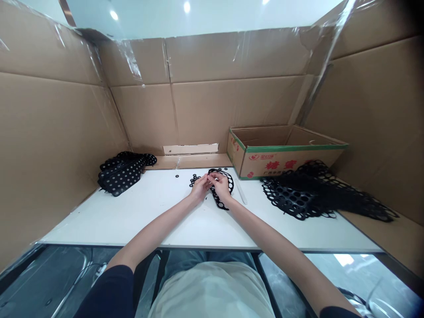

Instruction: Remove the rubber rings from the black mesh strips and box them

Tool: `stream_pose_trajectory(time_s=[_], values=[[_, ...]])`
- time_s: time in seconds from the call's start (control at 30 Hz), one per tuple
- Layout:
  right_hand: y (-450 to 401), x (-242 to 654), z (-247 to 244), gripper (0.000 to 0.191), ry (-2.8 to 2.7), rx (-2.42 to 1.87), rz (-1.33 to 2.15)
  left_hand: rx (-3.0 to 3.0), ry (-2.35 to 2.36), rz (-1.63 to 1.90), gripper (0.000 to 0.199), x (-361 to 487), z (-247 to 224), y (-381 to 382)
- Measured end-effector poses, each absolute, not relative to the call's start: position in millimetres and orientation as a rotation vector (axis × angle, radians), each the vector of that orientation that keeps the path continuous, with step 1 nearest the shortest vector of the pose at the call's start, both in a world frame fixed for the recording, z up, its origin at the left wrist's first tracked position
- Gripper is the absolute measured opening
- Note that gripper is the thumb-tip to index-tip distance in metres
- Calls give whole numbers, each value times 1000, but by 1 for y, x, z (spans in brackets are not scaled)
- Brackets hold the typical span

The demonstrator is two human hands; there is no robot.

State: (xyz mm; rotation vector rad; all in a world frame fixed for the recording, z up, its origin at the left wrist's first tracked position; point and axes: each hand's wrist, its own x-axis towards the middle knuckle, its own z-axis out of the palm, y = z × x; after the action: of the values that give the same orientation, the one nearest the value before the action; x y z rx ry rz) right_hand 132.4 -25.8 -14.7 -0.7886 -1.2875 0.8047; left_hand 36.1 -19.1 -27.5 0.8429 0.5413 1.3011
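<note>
My left hand [199, 187] and my right hand [221, 185] meet near the middle of the white table [109, 221], fingertips close together. My right hand grips a black perforated rubber sheet [218, 198] with large round holes, and the sheet curls under and beside that hand. Whether my left fingers pinch a piece of it or a small ring is too small to tell. Several small black rubber rings [194, 179] lie just beyond my left hand.
A stack of black perforated sheets [122, 174] lies at the table's far left. A larger black heap of holed sheets [298, 196] spreads at the right, in front of an open cardboard box [288, 152]. A thin clear rod [241, 193] lies beside my right hand. Cardboard panels line the walls.
</note>
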Motion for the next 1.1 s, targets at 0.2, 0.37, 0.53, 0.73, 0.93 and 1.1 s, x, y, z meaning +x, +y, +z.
stream_pose_trajectory(time_s=[0.2, 0.37, 0.53, 0.73, 0.93, 1.1], values=[[-34, 131, -12, 16, -1379, -839, 681, 754, 561, 1330, 22, 39, -22, -25], [-41, 126, -14, 17, -1424, -961, 505, 687, 642, 1357, 23, 44, -19, -33], [-43, 124, -17, 19, -1473, -987, 433, 666, 681, 1363, 24, 45, -14, -38], [-45, 126, -15, 17, -1532, -1002, 392, 619, 700, 1384, 27, 44, -19, -35], [-36, 124, -18, 15, -1426, -936, 567, 731, 724, 1425, 29, 43, -22, -26], [-24, 126, -17, 20, -1131, -835, 1000, 1136, 700, 1454, 31, 31, -10, -16]])
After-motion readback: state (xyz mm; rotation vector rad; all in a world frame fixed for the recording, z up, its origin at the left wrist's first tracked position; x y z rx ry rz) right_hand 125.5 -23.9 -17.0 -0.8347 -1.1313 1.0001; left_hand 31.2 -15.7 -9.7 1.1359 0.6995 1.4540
